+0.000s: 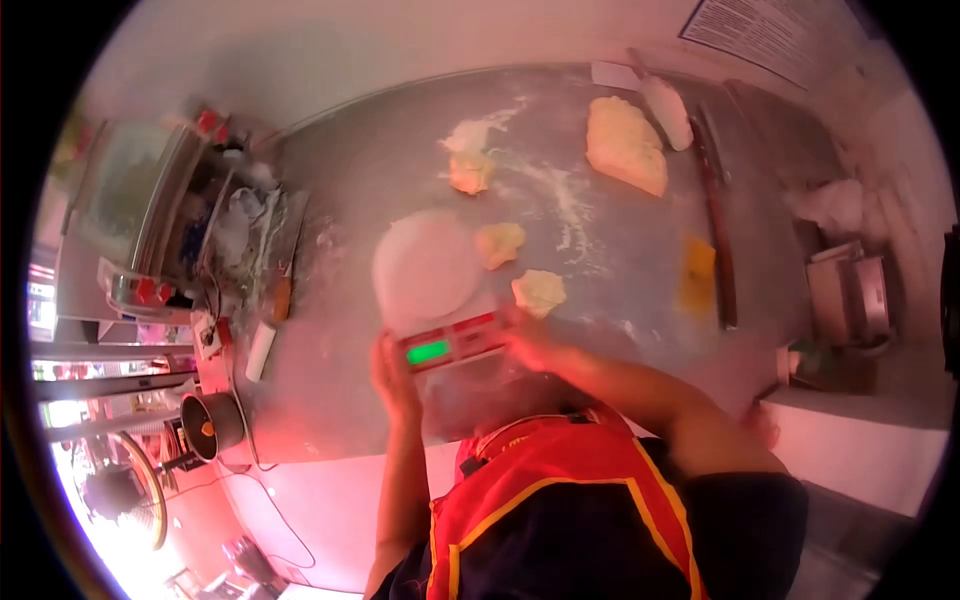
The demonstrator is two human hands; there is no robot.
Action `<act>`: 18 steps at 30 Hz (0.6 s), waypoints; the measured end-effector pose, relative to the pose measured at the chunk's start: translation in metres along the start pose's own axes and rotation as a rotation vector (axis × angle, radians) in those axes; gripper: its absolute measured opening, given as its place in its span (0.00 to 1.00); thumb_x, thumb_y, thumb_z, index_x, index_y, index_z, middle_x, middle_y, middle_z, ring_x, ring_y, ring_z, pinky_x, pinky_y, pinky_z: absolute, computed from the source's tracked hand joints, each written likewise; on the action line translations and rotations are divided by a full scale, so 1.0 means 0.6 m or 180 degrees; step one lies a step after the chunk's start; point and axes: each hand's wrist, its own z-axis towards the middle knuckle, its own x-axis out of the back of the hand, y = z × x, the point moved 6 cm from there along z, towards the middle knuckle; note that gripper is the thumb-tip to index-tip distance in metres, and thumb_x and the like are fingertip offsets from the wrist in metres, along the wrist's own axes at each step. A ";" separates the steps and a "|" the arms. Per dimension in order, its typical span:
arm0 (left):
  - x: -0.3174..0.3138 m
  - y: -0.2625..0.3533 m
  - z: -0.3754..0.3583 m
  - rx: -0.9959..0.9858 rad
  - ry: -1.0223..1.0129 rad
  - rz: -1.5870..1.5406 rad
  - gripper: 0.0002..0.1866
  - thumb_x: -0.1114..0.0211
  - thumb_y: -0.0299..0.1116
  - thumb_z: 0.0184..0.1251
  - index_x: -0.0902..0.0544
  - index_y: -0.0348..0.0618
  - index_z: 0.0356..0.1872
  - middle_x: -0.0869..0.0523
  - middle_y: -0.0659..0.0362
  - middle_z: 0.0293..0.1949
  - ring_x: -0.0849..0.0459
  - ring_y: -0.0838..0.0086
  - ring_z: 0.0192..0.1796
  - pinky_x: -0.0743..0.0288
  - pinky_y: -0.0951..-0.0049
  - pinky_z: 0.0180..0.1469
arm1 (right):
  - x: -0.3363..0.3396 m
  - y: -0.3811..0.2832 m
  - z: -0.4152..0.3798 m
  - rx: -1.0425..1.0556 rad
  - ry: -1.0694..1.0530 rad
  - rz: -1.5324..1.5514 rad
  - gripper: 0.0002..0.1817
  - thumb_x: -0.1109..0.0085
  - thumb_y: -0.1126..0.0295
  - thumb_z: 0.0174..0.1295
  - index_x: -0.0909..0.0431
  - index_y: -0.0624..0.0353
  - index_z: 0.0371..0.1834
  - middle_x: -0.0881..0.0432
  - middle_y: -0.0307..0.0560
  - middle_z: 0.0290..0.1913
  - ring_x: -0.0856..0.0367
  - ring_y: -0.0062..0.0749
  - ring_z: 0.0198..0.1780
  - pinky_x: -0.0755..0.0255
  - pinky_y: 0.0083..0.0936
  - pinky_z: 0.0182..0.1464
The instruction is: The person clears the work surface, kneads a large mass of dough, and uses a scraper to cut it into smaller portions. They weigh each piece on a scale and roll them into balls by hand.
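A digital kitchen scale (465, 343) with a lit green display sits in front of me, a round white pan (425, 268) on top. My left hand (393, 378) grips the scale's left side, fingers closed against the casing. On the opposite side, my right hand (527, 340) holds the right corner. Just beyond that hand lies a lump of dough (540, 292). A second dough lump (499, 244) is beside the pan, and a third dough piece (470, 173) rests farther back near scattered flour (475, 132). The undersides of my fingers are hidden.
On the grey worktop (340, 370), a large dough slab (625, 146) lies at the back right, near a white scoop (667, 112). A yellow scraper (697, 275) and long dark rod (715, 220) are to the right. A metal pot (212, 425) stands left.
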 end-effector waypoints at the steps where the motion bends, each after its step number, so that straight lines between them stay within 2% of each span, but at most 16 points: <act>1: -0.050 0.044 -0.003 -0.0239 -0.0548 0.0206 0.18 0.44 0.37 0.72 0.26 0.36 0.57 0.20 0.54 0.47 0.20 0.67 0.50 0.25 0.66 0.51 | 0.051 -0.017 -0.029 0.0054 0.0170 0.0412 0.21 0.43 0.79 0.60 0.30 0.60 0.58 0.22 0.52 0.54 0.22 0.40 0.56 0.26 0.38 0.58; 2: -0.106 0.088 -0.011 -0.0483 -0.1088 0.0405 0.21 0.41 0.35 0.71 0.28 0.36 0.60 0.21 0.51 0.50 0.22 0.65 0.54 0.28 0.66 0.56 | 0.107 -0.028 -0.060 0.0111 0.0333 0.0816 0.20 0.43 0.79 0.61 0.31 0.60 0.58 0.23 0.53 0.55 0.23 0.43 0.58 0.26 0.42 0.60; 4: -0.192 0.105 -0.028 -0.1154 -0.1585 0.1092 0.25 0.34 0.34 0.64 0.28 0.37 0.60 0.23 0.48 0.54 0.23 0.58 0.54 0.28 0.65 0.57 | 0.233 -0.059 -0.140 0.0890 0.0994 0.0893 0.24 0.46 0.80 0.62 0.35 0.64 0.63 0.25 0.54 0.59 0.25 0.48 0.61 0.29 0.47 0.63; 7: -0.279 0.083 -0.062 -0.1857 -0.1816 0.1620 0.28 0.31 0.33 0.58 0.28 0.38 0.59 0.26 0.46 0.58 0.27 0.52 0.59 0.32 0.59 0.61 | 0.382 -0.111 -0.263 0.1717 0.1545 0.1136 0.27 0.48 0.81 0.62 0.38 0.66 0.66 0.27 0.55 0.62 0.28 0.46 0.63 0.30 0.46 0.65; 9: -0.310 0.082 -0.063 -0.2198 -0.1615 0.1764 0.30 0.30 0.33 0.56 0.30 0.39 0.61 0.29 0.46 0.61 0.31 0.50 0.62 0.35 0.55 0.63 | 0.512 -0.130 -0.332 0.2093 0.1604 0.1081 0.26 0.49 0.81 0.63 0.37 0.66 0.67 0.27 0.54 0.62 0.28 0.45 0.64 0.30 0.45 0.66; 10: -0.321 0.083 -0.047 -0.2289 -0.1447 0.1968 0.32 0.30 0.33 0.56 0.31 0.40 0.62 0.30 0.46 0.63 0.32 0.50 0.64 0.36 0.54 0.64 | 0.588 -0.135 -0.358 0.2228 0.1548 0.1073 0.25 0.50 0.81 0.64 0.35 0.66 0.66 0.27 0.53 0.62 0.27 0.45 0.63 0.30 0.44 0.66; 12: -0.341 0.086 -0.008 -0.2344 -0.1042 0.2483 0.34 0.30 0.33 0.55 0.33 0.42 0.64 0.32 0.47 0.65 0.35 0.49 0.66 0.38 0.52 0.66 | 0.764 -0.116 -0.412 0.2209 0.2012 0.1092 0.29 0.43 0.74 0.63 0.37 0.67 0.68 0.28 0.53 0.62 0.27 0.38 0.61 0.24 0.33 0.57; 13: -0.347 0.087 0.013 -0.2319 -0.0801 0.2787 0.35 0.30 0.34 0.55 0.34 0.43 0.65 0.33 0.47 0.66 0.36 0.49 0.67 0.39 0.52 0.66 | 0.794 -0.122 -0.430 0.2158 0.2511 0.1204 0.28 0.43 0.71 0.65 0.36 0.66 0.67 0.28 0.52 0.61 0.27 0.38 0.60 0.24 0.33 0.58; 14: -0.356 0.079 0.033 -0.2211 -0.0899 0.2793 0.36 0.30 0.35 0.55 0.35 0.45 0.66 0.33 0.48 0.66 0.36 0.49 0.67 0.38 0.53 0.66 | 0.817 -0.132 -0.447 0.2102 0.3012 0.1302 0.26 0.43 0.68 0.67 0.35 0.66 0.66 0.28 0.52 0.61 0.27 0.38 0.59 0.24 0.33 0.59; 18: -0.387 0.048 0.078 -0.1886 -0.1186 0.3081 0.37 0.30 0.37 0.55 0.36 0.53 0.68 0.32 0.50 0.65 0.34 0.50 0.65 0.36 0.55 0.65 | 0.915 -0.154 -0.468 0.2005 0.3385 0.1378 0.25 0.46 0.64 0.70 0.34 0.68 0.64 0.27 0.53 0.60 0.28 0.39 0.60 0.26 0.34 0.61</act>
